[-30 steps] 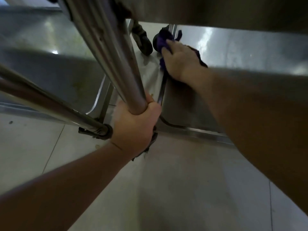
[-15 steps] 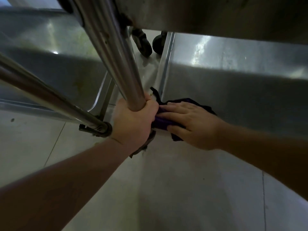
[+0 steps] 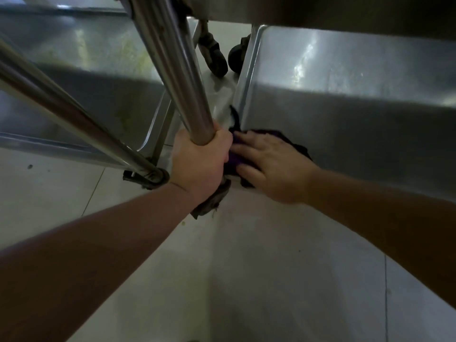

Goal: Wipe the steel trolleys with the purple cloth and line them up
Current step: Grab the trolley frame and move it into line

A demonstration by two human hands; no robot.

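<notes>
My left hand (image 3: 201, 160) grips the lower end of a steel trolley post (image 3: 172, 67) that slants up to the top of the view. To its right lies the bottom shelf (image 3: 357, 114) of a steel trolley, low above the floor. My right hand (image 3: 274, 164) lies flat with straight fingers on the purple cloth (image 3: 235, 160), pressing it onto the near left corner of that shelf. Most of the cloth is hidden under the hand; dark edges stick out behind it.
A second steel trolley's bottom shelf (image 3: 81, 77) lies at the left, with a slanted rail (image 3: 74, 119) crossing it. Two dark castors (image 3: 217, 58) stand in the gap between the shelves. An upper shelf's underside (image 3: 320, 11) overhangs at the top. Pale floor tiles (image 3: 246, 267) fill the foreground.
My right hand drew the cloth from the far end of the right shelf's left edge down to its near corner, then stayed there. My left hand kept its grip on the post.
</notes>
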